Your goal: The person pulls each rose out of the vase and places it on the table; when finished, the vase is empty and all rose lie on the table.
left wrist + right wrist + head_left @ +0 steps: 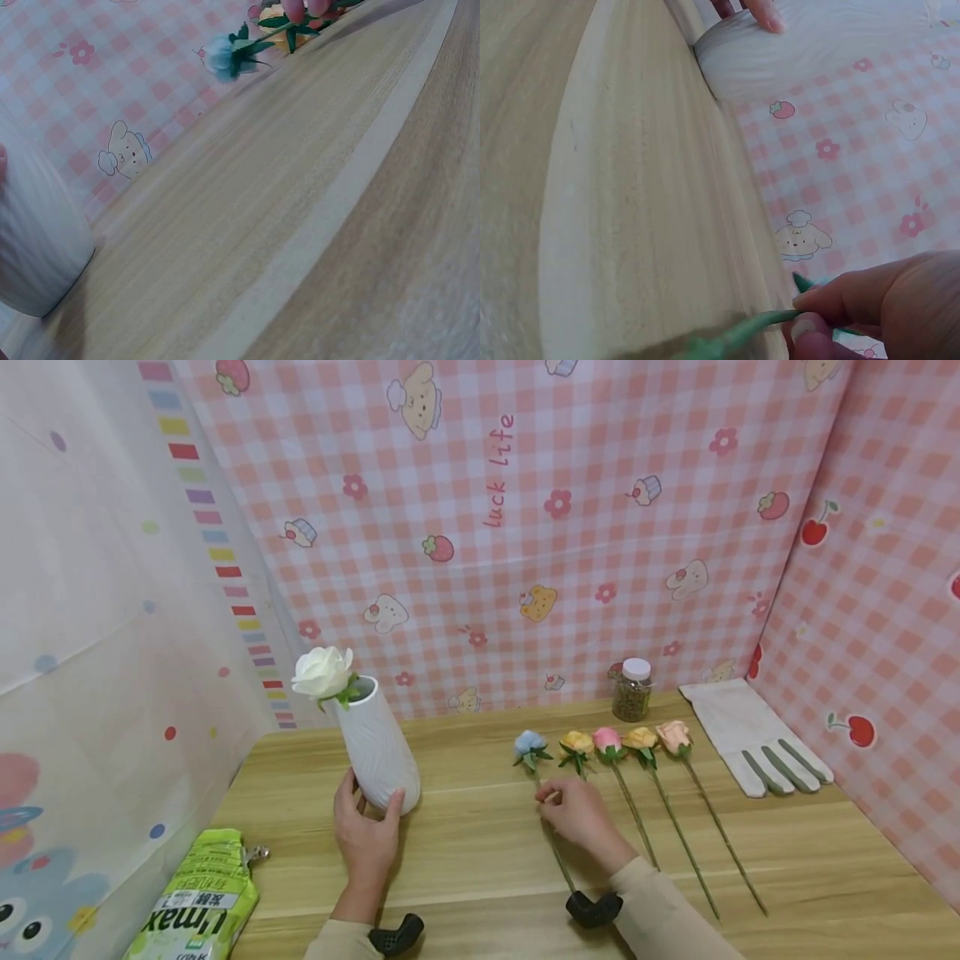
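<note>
My left hand (366, 827) grips the lower part of a white ribbed vase (378, 747), thumb on one side and fingers on the other. A white rose (324, 673) stands in its mouth, the bloom leaning over the left rim. With thumb and forefinger my right hand (579, 814) pinches the green stem of a blue rose (531, 743) just below its leaves; the right wrist view shows this stem (750, 326) between the fingertips. Beside it lie a yellow rose (577, 742), a pink rose (607, 740), another yellow rose (641, 739) and a peach rose (674, 735).
Behind the roses stands a jar (632, 693) with a white lid and dark grains. A white and grey glove (753, 735) lies at the right on the wooden table (465, 860). At the left front is a green bag (202, 893) with a metal clip (257, 853).
</note>
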Motion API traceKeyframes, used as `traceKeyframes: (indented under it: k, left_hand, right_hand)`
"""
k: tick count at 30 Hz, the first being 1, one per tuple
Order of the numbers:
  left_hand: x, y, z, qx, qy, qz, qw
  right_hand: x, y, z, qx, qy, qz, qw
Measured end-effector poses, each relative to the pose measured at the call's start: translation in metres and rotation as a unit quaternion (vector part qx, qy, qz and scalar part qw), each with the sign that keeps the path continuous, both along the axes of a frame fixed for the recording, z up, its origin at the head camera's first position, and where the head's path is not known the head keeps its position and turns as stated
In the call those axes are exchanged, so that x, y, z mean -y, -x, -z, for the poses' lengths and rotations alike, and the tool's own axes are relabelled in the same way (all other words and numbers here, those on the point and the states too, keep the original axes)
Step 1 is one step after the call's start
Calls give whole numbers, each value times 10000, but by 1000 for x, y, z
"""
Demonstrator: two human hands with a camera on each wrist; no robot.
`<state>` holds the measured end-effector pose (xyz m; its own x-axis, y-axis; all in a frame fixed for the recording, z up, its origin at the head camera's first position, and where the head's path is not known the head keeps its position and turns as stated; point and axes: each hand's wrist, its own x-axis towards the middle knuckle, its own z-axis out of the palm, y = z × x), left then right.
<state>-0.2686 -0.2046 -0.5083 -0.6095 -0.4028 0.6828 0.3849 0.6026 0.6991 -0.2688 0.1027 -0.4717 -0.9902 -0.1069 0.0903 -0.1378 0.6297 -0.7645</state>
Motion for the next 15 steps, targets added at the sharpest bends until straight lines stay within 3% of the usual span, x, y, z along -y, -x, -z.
traceKeyframes:
  k: [15]
  left_hand:
    - [-1, 0, -1, 8, 10, -2, 10000]
  right_hand:
    - [-1, 2, 6, 167, -2, 128, 9998]
